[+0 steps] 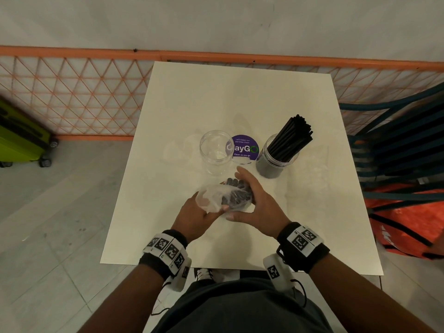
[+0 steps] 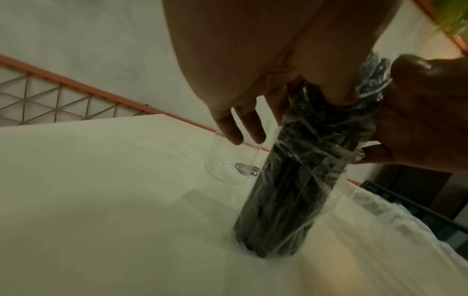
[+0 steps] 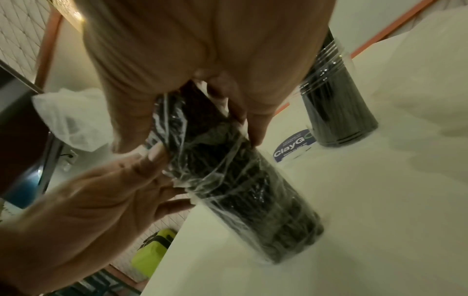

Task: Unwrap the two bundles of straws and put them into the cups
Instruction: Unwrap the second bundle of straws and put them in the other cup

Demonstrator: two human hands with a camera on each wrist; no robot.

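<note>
Upright on the table (image 1: pixel 240 97), both hands are gripping the wrapped straw bundle (image 1: pixel 236 194), left hand (image 1: pixel 197 217) at nine o'clock, right hand (image 1: pixel 259 207) at three.

The straws (image 1: pixel 290 140) are black, the cup (image 1: pixel 215 151) clear, the table (image 1: pixel 240 97) cream. The round sticker (image 1: pixel 245 145) is purple with white lettering; the fence (image 1: pixel 72 92) is orange lattice.

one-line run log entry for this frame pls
left hand: pinches wrap | right hand: grips plastic-wrapped black straw bundle, upright on white table | clear empty cup | straw-filled cup
</note>
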